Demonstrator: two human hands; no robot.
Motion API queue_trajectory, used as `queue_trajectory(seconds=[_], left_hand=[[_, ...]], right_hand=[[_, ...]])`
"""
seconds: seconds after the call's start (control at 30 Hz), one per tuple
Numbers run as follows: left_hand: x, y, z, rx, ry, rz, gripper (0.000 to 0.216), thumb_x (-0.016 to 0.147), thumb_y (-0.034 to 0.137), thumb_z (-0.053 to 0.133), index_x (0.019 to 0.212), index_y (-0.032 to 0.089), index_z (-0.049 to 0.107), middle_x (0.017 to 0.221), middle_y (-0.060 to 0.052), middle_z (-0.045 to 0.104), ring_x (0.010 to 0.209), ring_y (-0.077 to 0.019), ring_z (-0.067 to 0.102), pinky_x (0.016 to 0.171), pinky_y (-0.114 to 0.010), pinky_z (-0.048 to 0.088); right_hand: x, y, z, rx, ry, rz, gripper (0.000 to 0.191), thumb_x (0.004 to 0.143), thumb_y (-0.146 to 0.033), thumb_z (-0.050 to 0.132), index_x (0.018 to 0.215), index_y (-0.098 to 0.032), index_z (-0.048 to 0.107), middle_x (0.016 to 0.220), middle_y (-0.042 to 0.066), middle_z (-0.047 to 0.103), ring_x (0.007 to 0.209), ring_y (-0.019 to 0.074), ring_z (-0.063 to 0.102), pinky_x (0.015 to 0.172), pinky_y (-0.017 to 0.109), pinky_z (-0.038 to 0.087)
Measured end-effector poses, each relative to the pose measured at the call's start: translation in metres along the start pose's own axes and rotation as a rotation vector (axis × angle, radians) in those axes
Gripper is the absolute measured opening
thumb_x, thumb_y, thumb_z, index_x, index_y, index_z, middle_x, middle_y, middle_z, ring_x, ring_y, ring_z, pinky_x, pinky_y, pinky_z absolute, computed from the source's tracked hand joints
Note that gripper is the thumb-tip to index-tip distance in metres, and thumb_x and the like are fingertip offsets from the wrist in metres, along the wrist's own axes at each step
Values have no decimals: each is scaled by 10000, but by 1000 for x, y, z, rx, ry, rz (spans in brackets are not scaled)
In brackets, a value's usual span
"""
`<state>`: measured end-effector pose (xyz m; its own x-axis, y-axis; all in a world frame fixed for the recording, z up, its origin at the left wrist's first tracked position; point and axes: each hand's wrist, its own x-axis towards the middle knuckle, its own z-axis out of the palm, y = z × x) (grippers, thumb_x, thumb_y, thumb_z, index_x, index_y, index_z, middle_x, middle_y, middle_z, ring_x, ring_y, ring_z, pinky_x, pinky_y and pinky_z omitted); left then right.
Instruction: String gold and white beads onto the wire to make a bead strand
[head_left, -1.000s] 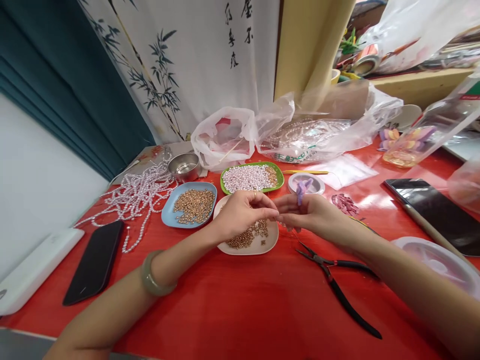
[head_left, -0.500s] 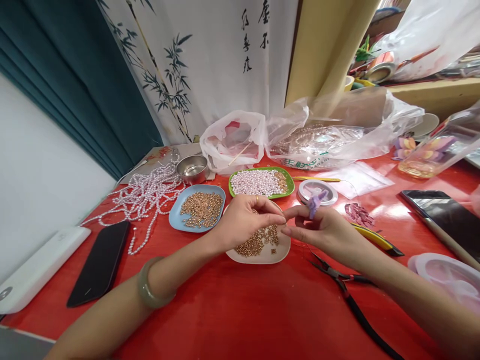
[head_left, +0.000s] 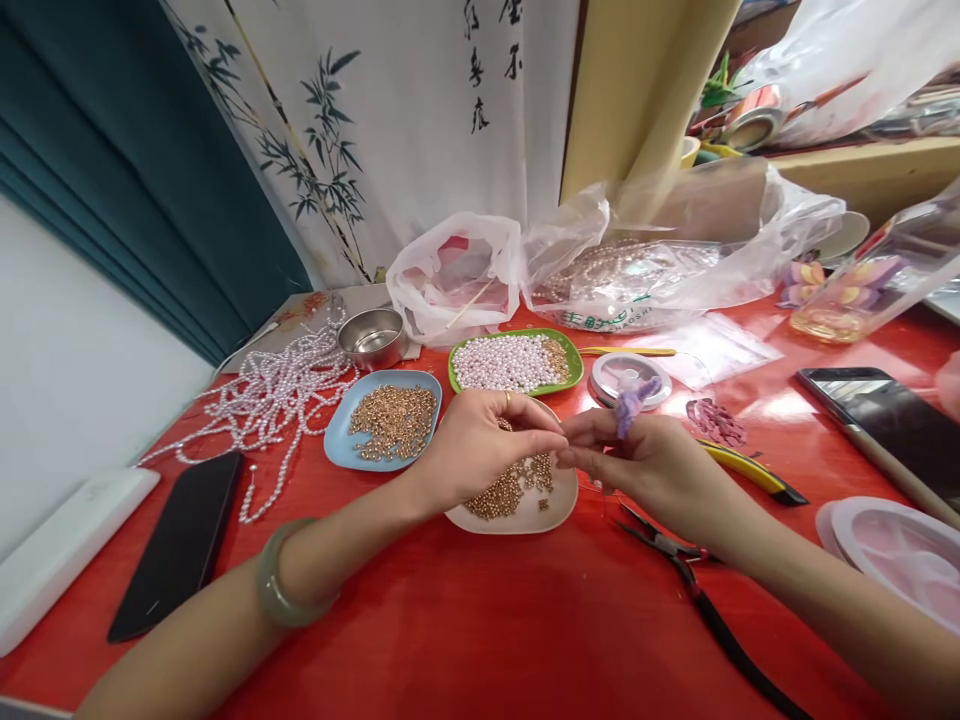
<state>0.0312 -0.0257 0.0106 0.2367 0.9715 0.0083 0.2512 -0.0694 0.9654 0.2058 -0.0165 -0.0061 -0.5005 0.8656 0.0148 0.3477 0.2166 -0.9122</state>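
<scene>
My left hand (head_left: 487, 447) is closed in a pinch above a beige plate (head_left: 480, 519) of small gold beads (head_left: 499, 497). Its fingertips meet those of my right hand (head_left: 637, 455), which pinches too. What lies between the fingertips is too small to make out. A faint thin strand shows below my right fingers. Around a right finger sits a fuzzy purple wrap (head_left: 634, 402). Behind the hands are a blue plate (head_left: 339, 437) of gold beads and a green tray (head_left: 578, 372) with white pearl beads and some gold ones.
Black-handled pliers (head_left: 667, 545) lie under my right forearm, near a yellow-handled tool (head_left: 750, 470). A white spool (head_left: 628, 378) stands behind my right hand. Pearl strands (head_left: 277, 385), a metal bowl (head_left: 372, 340) and a black phone (head_left: 178, 545) are on the left. Plastic bags (head_left: 454, 280) line the back.
The whole view has shifted slightly, so things on the table appear a little further left. Both hands keep their fingertips together over the beige plate; my right fingers have curled in slightly.
</scene>
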Motion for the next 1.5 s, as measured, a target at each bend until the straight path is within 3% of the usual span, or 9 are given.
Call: queue_trajectory(seconds=[0.17,0.27,0.43,0.53,0.63,0.77,0.97,1.2,1.5], left_hand=[[0,1,-5,6,137,61,60,638,223,661,650,164,653,643,-5,661,598,-104,574,566,-209,451],[0,4,-4,33,93,59,69,651,230,651,654,161,650,650,-8,657,604,-108,571,563,-210,448],[-1,1,-11,166,72,49,74,676,224,613,674,156,641,685,-21,657,634,-118,576,587,-221,443],[-2,-6,-22,311,-155,-65,85,653,176,599,720,154,648,712,-27,662,643,-128,585,575,-225,438],[-3,-10,-29,511,-354,-52,105,654,151,564,705,159,655,710,-19,656,637,-126,574,560,-224,415],[-3,-6,-33,620,-477,-61,148,698,214,535,724,162,671,729,-18,664,653,-125,569,582,-230,397],[-2,-6,-32,593,-372,-34,156,713,230,534,754,153,664,789,-37,666,711,-139,573,621,-242,400],[-4,-17,-11,692,-425,197,156,701,149,543,788,190,665,796,-7,652,782,-148,546,735,-276,374],[-8,-20,2,799,-395,250,140,728,179,523,725,215,658,786,10,655,813,-175,500,723,-294,353]], right_hand=[[4,0,-5,56,-36,109,82,723,-265,579,708,-205,633,676,10,644,584,137,556,499,258,417],[6,-1,-6,132,-33,158,69,708,-251,594,686,-199,634,614,0,619,522,114,520,453,243,395],[7,0,-6,215,-5,184,61,699,-239,596,668,-199,628,676,20,656,539,114,536,475,249,413],[8,0,-7,240,20,207,49,692,-226,594,667,-200,627,668,15,656,520,104,526,472,243,418],[9,-1,-7,259,28,225,44,684,-226,599,670,-193,624,661,12,654,510,99,528,468,237,419],[7,-2,-7,248,21,232,57,683,-242,606,675,-187,621,674,11,658,520,95,538,465,222,415],[5,3,-8,219,-7,237,103,703,-297,602,696,-196,623,641,1,625,524,96,527,440,203,404],[6,5,-7,192,-28,184,103,705,-289,601,696,-189,624,615,-8,594,513,94,509,465,211,398],[7,10,-5,200,-47,143,90,711,-263,588,691,-181,618,629,-7,602,532,91,508,482,212,377]])
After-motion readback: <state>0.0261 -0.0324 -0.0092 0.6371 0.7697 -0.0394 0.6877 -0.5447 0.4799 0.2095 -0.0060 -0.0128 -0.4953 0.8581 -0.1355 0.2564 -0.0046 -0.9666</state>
